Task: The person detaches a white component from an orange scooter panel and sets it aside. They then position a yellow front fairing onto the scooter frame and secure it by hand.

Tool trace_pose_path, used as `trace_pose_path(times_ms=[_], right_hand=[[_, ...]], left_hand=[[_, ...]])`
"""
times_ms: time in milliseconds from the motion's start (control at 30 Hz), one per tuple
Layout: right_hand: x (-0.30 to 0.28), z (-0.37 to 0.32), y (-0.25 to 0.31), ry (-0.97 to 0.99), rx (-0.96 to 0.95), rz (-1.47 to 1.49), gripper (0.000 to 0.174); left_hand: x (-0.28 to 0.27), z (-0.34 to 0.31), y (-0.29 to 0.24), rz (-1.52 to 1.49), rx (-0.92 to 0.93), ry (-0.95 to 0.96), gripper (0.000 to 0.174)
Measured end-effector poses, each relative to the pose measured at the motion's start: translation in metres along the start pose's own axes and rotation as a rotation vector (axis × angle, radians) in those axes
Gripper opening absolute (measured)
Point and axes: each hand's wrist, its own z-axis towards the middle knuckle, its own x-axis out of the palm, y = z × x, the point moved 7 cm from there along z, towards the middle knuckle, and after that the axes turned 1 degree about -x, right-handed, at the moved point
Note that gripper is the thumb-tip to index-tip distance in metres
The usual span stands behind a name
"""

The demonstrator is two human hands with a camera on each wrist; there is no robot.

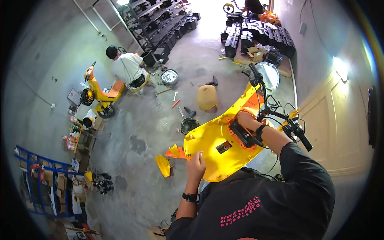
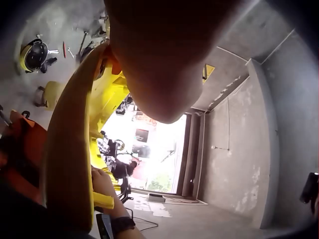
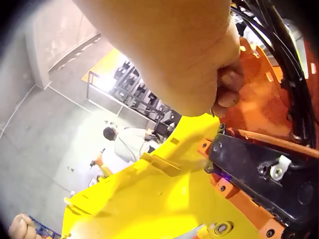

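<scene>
A large yellow panel (image 1: 212, 140) stands tilted before the person. At its left edge is the left hand (image 1: 196, 166), fingers curled at the rim; their undersides are hidden. Blurred and dark, the left hand (image 2: 159, 64) fills the top of the left wrist view beside the panel. By the orange frame and handlebar, the right hand (image 1: 247, 120) reaches in above a black box (image 1: 241, 133). The right wrist view shows the right hand (image 3: 229, 84) with bent fingers by the panel's upper corner and the orange part (image 3: 259, 99); what they hold is unclear.
Black cables (image 3: 289, 59) hang right of the right hand. Drills (image 1: 190, 112), a wrench (image 1: 175, 96) and yellow pieces (image 1: 163, 165) lie on the floor. A person in a white shirt (image 1: 128, 69) crouches by a yellow scooter (image 1: 105, 94); batteries (image 1: 256, 34) stand further back.
</scene>
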Motion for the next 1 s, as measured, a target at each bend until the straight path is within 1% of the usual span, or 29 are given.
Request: trace_pose_path(times_ms=[67, 100, 133, 200, 233, 300, 400, 533, 600, 667, 700, 733, 767, 800, 833, 867, 933, 1000], right_hand=[[-0.01, -0.012, -0.011, -0.227, 0.296, 0.425, 0.018], [-0.01, -0.015, -0.011, -0.294, 0.314, 0.511, 0.017], [-0.008, -0.014, -0.01, -0.29, 0.312, 0.513, 0.017], [-0.016, -0.013, -0.004, -0.414, 0.164, 0.474, 0.017], [-0.015, -0.013, -0.004, -0.412, 0.167, 0.476, 0.017], [-0.012, -0.008, -0.009, -0.344, 0.239, 0.536, 0.016], [-0.02, -0.014, -0.003, -0.333, 0.271, 0.477, 0.016], [-0.02, -0.009, -0.005, -0.35, 0.232, 0.49, 0.021], [-0.017, 0.001, 0.009, -0.1, 0.086, -0.02, 0.02], [-0.013, 0.003, 0.015, 0.013, 0.033, -0.279, 0.02], [-0.009, 0.008, 0.011, -0.052, 0.094, -0.283, 0.019], [-0.02, 0.002, 0.023, 0.067, 0.131, -0.427, 0.021], [0.01, 0.022, 0.003, 0.013, 0.127, -0.269, 0.023], [-0.002, 0.016, 0.011, 0.065, 0.108, -0.301, 0.023], [-0.004, 0.014, 0.013, 0.07, 0.106, -0.293, 0.023], [-0.007, 0.013, 0.012, -0.015, 0.129, -0.247, 0.022], [0.004, 0.024, 0.013, 0.013, 0.056, -0.35, 0.019], [-0.006, 0.017, 0.022, 0.02, 0.099, -0.244, 0.015]], left_hand=[[0.003, -0.003, 0.003, -0.019, -0.029, 0.02, 0.018], [0.005, -0.006, 0.008, -0.051, -0.026, 0.0, 0.018], [0.004, -0.007, 0.009, -0.082, -0.021, -0.018, 0.018], [0.004, -0.007, 0.011, -0.109, -0.035, -0.048, 0.018], [0.003, -0.007, 0.012, -0.138, -0.042, -0.082, 0.019], [0.004, -0.006, 0.015, -0.144, -0.053, -0.078, 0.02], [0.003, -0.005, 0.014, -0.146, -0.073, -0.074, 0.02], [0.003, -0.006, 0.015, -0.152, -0.094, -0.075, 0.021], [0.0, -0.005, 0.012, -0.148, -0.105, -0.074, 0.021], [0.0, -0.005, 0.011, -0.151, -0.101, -0.087, 0.021], [0.003, -0.007, 0.015, -0.146, -0.074, -0.097, 0.021], [0.005, -0.006, 0.018, -0.139, -0.044, -0.11, 0.021], [0.003, -0.004, 0.017, -0.143, -0.018, -0.142, 0.021], [0.004, -0.006, 0.018, -0.127, -0.032, -0.13, 0.021], [0.005, -0.006, 0.019, -0.107, -0.052, -0.109, 0.021], [0.005, -0.003, 0.019, -0.101, -0.039, -0.119, 0.021], [0.007, -0.005, 0.023, -0.115, -0.088, -0.12, 0.022], [0.006, -0.006, 0.023, -0.099, -0.096, -0.094, 0.022]])
